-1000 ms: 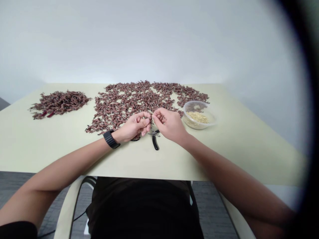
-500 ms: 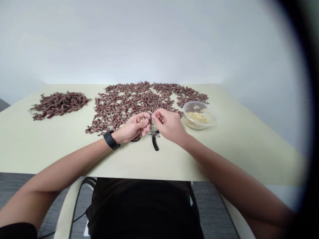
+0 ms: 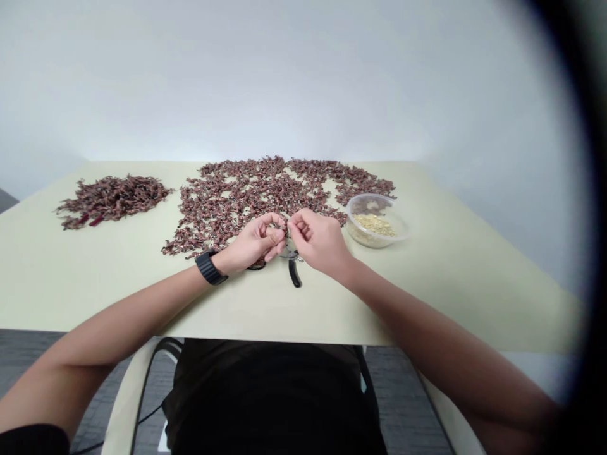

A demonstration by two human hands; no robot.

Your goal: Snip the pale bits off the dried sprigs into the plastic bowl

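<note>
Fingertip to fingertip, my left hand (image 3: 253, 243) and my right hand (image 3: 322, 240) meet above the middle of the table. Thumb and forefinger of my left hand are pinched on a small reddish-brown piece, mostly hidden by the fingers. My right hand is pinched close against it; what lies between its fingertips is too small to make out. Below them on the table lie small pliers (image 3: 294, 273) with black handles, partly covered by my hands. Behind the hands spreads a wide layer of small reddish-brown pieces (image 3: 265, 189), too fine to name.
A clear round plastic tub (image 3: 363, 239) with small golden bits (image 3: 374, 225) stands right of my right hand. At the left is a separate heap of reddish-brown pieces (image 3: 116, 197). The pale yellow table (image 3: 284, 319) meets a white wall (image 3: 246, 76) behind.
My right hand has shifted slightly and covers more of the pliers. Both hands stay pinched together in nearly the same place.
</note>
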